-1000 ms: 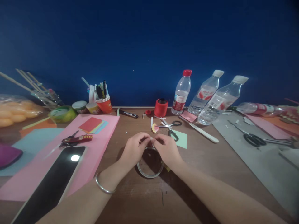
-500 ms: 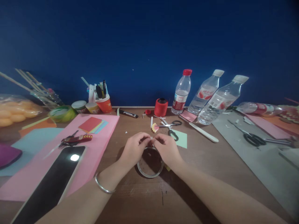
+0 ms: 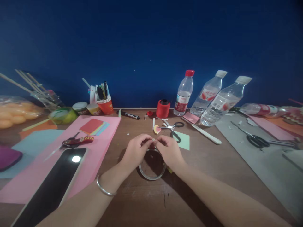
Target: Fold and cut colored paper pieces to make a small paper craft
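Note:
My left hand (image 3: 137, 150) and my right hand (image 3: 170, 152) meet over the middle of the table, thumbs and forefingers pinched together. A tiny whitish piece (image 3: 153, 139) shows between the fingertips; its kind is too small to make out. Just below the fingers is a round pale-rimmed ring (image 3: 152, 179), with brown showing inside it; its far edge is hidden by my hands, and I cannot tell whether they touch it. Beyond the fingertips are a small yellow-edged pink paper piece (image 3: 156, 129) and black-handled scissors (image 3: 175, 136), partly over a pale green paper square (image 3: 184, 141).
A red thread spool (image 3: 163, 109), a marker (image 3: 129, 114) and upright water bottles (image 3: 183, 97) line the back. A phone (image 3: 52, 186) lies on pink paper (image 3: 80, 176) at left. At right are a white stick (image 3: 206, 134) and another pair of scissors (image 3: 258, 141) on a grey sheet (image 3: 260, 176).

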A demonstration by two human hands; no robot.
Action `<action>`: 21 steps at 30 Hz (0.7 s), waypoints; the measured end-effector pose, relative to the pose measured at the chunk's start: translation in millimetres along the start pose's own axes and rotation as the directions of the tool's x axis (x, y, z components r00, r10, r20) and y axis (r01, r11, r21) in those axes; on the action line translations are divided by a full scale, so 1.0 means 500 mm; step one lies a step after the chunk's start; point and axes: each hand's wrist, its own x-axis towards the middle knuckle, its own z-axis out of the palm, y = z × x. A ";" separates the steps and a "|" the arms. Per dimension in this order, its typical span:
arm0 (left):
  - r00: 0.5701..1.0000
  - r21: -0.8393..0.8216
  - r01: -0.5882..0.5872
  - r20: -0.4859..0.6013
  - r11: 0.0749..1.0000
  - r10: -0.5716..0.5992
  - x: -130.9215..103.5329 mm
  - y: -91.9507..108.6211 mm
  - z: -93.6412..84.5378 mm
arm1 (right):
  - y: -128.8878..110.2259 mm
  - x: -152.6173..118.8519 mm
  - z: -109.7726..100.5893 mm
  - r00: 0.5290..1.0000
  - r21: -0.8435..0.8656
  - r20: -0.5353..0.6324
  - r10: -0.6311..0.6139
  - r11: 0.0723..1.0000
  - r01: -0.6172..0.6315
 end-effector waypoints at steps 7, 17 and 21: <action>1.000 -0.011 0.006 -0.003 1.000 -0.006 0.000 0.003 0.001 | 0.003 0.000 0.000 1.000 0.015 0.001 -0.004 1.000 0.004; 1.000 -0.079 0.027 0.001 0.997 -0.027 0.001 -0.001 0.001 | -0.004 -0.002 -0.002 1.000 0.013 0.002 0.006 1.000 -0.006; 0.995 -0.200 0.090 0.047 0.976 -0.083 0.000 -0.005 -0.001 | -0.002 -0.003 -0.001 1.000 0.001 0.016 0.006 1.000 -0.006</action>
